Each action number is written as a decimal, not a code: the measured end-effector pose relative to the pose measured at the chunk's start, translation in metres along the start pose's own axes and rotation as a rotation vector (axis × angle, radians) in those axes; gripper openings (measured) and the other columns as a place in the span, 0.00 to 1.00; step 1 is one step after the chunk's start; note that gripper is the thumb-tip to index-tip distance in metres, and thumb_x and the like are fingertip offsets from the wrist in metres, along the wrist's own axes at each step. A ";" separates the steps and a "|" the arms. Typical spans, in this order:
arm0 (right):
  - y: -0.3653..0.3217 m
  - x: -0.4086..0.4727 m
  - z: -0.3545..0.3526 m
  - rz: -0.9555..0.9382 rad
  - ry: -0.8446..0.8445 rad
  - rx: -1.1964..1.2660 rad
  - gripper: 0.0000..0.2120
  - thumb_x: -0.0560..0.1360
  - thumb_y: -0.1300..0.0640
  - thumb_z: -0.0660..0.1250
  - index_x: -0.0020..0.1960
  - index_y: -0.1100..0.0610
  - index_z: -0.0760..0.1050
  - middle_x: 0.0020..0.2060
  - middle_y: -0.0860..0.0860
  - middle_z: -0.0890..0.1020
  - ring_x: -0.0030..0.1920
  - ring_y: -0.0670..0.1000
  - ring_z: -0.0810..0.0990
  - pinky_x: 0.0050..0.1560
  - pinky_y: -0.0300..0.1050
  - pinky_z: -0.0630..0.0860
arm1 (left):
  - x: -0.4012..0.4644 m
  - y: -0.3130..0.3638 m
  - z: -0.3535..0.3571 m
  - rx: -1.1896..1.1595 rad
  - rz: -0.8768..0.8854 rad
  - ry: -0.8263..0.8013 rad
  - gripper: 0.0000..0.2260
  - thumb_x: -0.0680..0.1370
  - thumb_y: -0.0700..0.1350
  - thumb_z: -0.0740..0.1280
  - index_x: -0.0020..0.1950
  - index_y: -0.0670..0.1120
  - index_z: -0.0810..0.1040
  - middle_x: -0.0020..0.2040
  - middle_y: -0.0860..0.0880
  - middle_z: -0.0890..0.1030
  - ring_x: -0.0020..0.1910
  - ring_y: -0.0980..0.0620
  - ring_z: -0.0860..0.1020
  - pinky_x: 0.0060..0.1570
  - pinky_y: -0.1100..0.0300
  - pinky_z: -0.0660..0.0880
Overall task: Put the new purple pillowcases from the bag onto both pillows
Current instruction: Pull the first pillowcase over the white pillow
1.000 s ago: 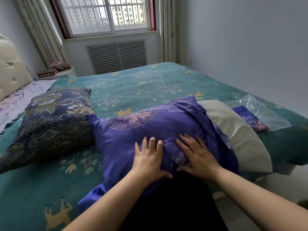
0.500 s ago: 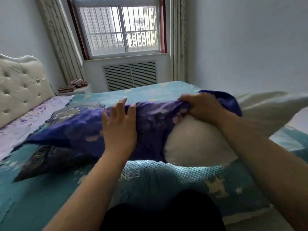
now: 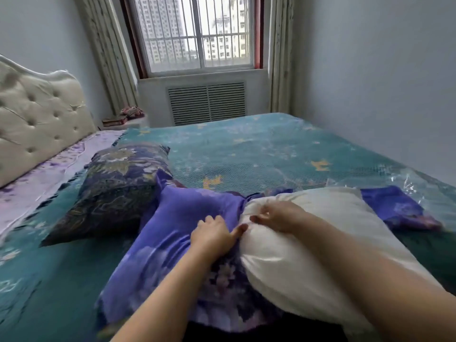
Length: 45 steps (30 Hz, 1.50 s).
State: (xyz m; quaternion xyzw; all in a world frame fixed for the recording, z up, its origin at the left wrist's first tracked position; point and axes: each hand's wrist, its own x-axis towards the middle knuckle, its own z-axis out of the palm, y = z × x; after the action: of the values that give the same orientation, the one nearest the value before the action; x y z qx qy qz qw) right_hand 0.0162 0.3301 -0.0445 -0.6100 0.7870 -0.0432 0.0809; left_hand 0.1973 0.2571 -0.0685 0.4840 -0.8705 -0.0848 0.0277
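In the head view, the white pillow (image 3: 308,243) lay on the bed (image 3: 259,154) with its long axis running from the lower centre of the frame up toward the right, its left end tucked into the mouth of the purple pillowcase (image 3: 177,233), which spread away to the left of centre. The left hand (image 3: 214,235) sat on the case right at that opening, fingers curled and gathering the purple cloth, thumb reaching toward the pillow. The right hand (image 3: 276,215) was just beside it to the right, fingers bent and pinching the pillow's end at the seam where white met purple. Most of the pillow sat bare to the right, so the case probably had to travel rightward along that axis. A second purple pillowcase (image 3: 394,208) lay in its clear bag (image 3: 414,183) at right, beyond the pillow. A dark floral pillow (image 3: 116,188) rested at left.
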 end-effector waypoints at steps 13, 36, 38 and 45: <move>0.014 0.012 0.047 0.155 0.098 1.112 0.09 0.77 0.71 0.58 0.52 0.62 0.74 0.36 0.46 0.84 0.37 0.36 0.80 0.45 0.31 0.74 | -0.023 0.070 -0.012 -0.574 0.251 0.029 0.13 0.79 0.49 0.61 0.38 0.45 0.72 0.37 0.44 0.79 0.41 0.45 0.76 0.40 0.56 0.66; -0.009 -0.012 0.054 0.030 0.473 0.957 0.23 0.79 0.38 0.48 0.48 0.51 0.77 0.49 0.52 0.79 0.52 0.48 0.74 0.63 0.46 0.65 | -0.094 0.024 0.010 -0.307 0.136 0.170 0.14 0.79 0.56 0.59 0.49 0.45 0.74 0.51 0.45 0.80 0.52 0.41 0.77 0.41 0.53 0.67; -0.008 -0.018 0.052 -0.052 0.505 0.869 0.38 0.71 0.26 0.47 0.38 0.59 0.77 0.40 0.56 0.80 0.43 0.53 0.75 0.52 0.51 0.70 | -0.103 0.019 0.004 -0.103 0.125 0.150 0.22 0.77 0.64 0.57 0.53 0.46 0.73 0.54 0.45 0.79 0.54 0.42 0.77 0.41 0.54 0.67; -0.030 -0.068 0.057 0.010 0.722 0.877 0.29 0.74 0.37 0.56 0.44 0.61 0.82 0.44 0.50 0.80 0.48 0.46 0.76 0.48 0.32 0.67 | -0.124 -0.020 -0.002 0.235 -0.005 -0.007 0.08 0.77 0.46 0.63 0.55 0.48 0.75 0.57 0.49 0.79 0.58 0.46 0.77 0.43 0.58 0.68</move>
State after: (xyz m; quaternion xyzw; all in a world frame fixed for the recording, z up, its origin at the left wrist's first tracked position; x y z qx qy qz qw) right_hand 0.0714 0.3900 -0.0903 -0.4622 0.6760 -0.5715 0.0527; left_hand 0.2805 0.3519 -0.0659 0.4858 -0.8733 0.0160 -0.0328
